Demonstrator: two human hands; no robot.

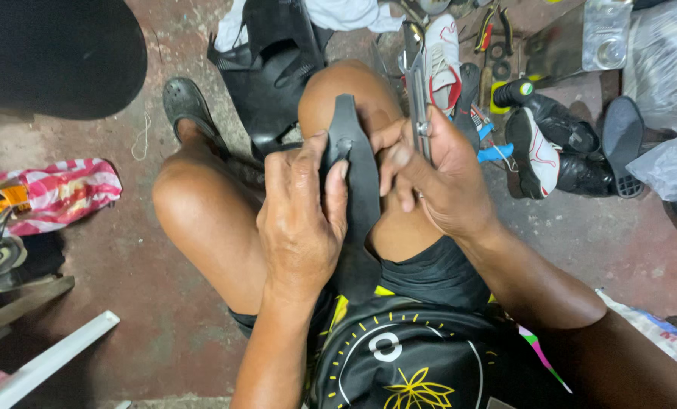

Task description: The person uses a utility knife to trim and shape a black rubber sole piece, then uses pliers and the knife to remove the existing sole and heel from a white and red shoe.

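Two hands (301, 220) (437, 170) on black sole (361, 174) (knee-propped, scissors (418, 91) alongside).

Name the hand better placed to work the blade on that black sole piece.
Right. The right hand already grips the metal blade beside the black sole piece lying on the knee. The left hand is pressed on the piece, pinning it, so it looks tied up.

Open passage: bare concrete floor (149, 303) at near left, between the left thigh (202, 220) and the striped bag (66, 189). Far side obstructed: black bag (274, 68) and dark clog (187, 102) at far centre. Right side obstructed: scattered tools (490, 38), black-and-white shoes (543, 144) and plastic bags (672, 68). A white strip (51, 360) limits the near-left corner.
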